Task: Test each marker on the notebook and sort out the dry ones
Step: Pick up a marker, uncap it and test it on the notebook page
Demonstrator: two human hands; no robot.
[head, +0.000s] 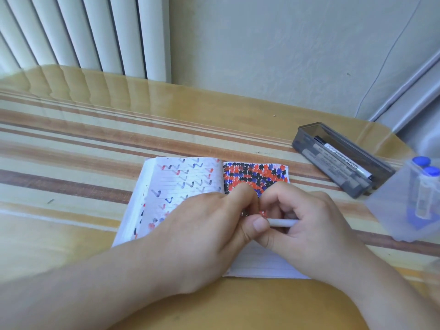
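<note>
Pale textured wall and white vertical blinds (83, 32) stand behind a glossy table (71, 144) covered in beige cloth with brown stripes under a clear sheet; an open lined notebook (188, 182) lies near the middle of the front edge, its left page carrying rows of small red, blue and black check-like strokes, its right page densely filled near the top with red, blue and black blotches; both hands meet over the notebook's lower middle; the left hand (202, 232) has its fingers curled and its thumb pressed against the end of a white marker (283, 222), pinching it there, though what exactly lies under the fingertips is hidden; the right hand (307, 225) wraps its fingers round the same marker's barrel, which lies roughly level and points toward the left hand; whether a cap is on or off cannot be told; toward the table's right edge, well apart from the notebook, a dark translucent pencil box (309, 139) lies open with several grey and white markers (342, 160) lying in it lengthwise; just beside it, at the right edge, a clear plastic container (385, 210) holds two upright markers with blue caps (426, 167).
</note>
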